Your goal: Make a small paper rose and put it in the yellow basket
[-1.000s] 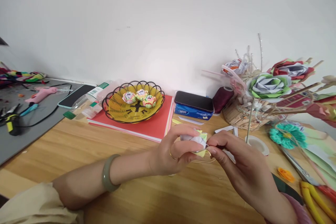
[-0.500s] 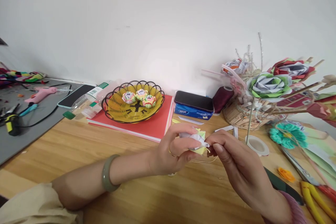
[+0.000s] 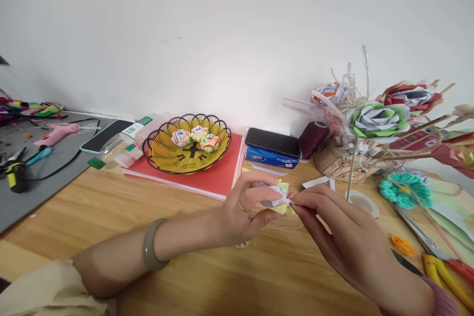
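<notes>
Above the wooden table [image 3: 111, 207], my left hand [image 3: 240, 210] is closed round a small folded paper flower [image 3: 277, 196] in white and pale yellow-green. A green bangle sits on that wrist. My right hand [image 3: 340, 237] comes in from the right, and its fingertips pinch the flower's right edge. Both hands meet at the middle of the view, a little above the tabletop.
A yellow wire basket [image 3: 187, 150] holding three small paper roses stands on red paper sheets [image 3: 217, 177]. Behind are a phone on a tissue pack [image 3: 273, 149], a woven basket of paper flowers [image 3: 370, 128], a tape roll [image 3: 363, 202], scissors [image 3: 440, 266] and a pink glue gun [image 3: 57, 133].
My right hand's fingers have shifted a little on the flower's edge and now stretch out more. The left hand has turned the flower slightly. Nothing else has moved.
</notes>
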Demonstrator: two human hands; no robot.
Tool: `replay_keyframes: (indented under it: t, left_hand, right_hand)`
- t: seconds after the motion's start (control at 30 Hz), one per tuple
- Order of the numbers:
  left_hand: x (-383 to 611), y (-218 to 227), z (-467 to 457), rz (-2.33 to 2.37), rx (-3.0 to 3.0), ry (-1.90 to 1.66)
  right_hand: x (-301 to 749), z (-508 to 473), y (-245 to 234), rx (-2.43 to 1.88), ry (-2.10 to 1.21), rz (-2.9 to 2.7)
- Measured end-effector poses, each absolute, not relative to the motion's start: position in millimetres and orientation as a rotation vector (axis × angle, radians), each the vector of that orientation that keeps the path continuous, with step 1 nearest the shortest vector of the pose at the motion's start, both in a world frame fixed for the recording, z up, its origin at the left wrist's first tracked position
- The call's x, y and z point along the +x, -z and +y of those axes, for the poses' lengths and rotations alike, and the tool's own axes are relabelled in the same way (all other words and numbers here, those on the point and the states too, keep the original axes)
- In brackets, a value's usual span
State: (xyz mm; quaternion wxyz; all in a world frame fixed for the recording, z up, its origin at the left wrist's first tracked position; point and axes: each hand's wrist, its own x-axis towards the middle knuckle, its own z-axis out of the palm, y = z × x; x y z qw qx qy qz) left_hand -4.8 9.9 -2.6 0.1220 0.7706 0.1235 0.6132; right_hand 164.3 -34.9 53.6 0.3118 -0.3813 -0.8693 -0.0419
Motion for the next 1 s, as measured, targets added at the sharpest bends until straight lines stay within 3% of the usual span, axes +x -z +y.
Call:
replay_keyframes:
  t: [0.43, 0.57, 0.67, 0.8, 1.0]
  left_hand:
    - [-3.0, -1.2, 5.3, 0.455, 2.204, -1.724]
    - [-1.7, -0.7, 9.4, 0.450, 1.929, -1.574]
    - [0.2, -0.3, 14.0, 0.434, 1.420, -1.269]
    - [1.0, -4.1, 16.9, 0.346, 0.843, -0.877]
    - [-2.3, -11.0, 15.6, 0.315, 0.571, -0.645]
  right_hand:
    - [165.2, -40.0, -45.8, -0.902, 0.726, -2.305]
    - [162.9, -40.2, -58.0, -0.994, 0.218, -2.172]
    - [164.5, -39.9, -65.3, -1.143, -0.145, -1.945]
    - [168.1, -34.2, -62.3, -1.201, -0.312, -1.794]
    - [170.7, -23.8, -55.9, -1.247, -0.528, -1.743]
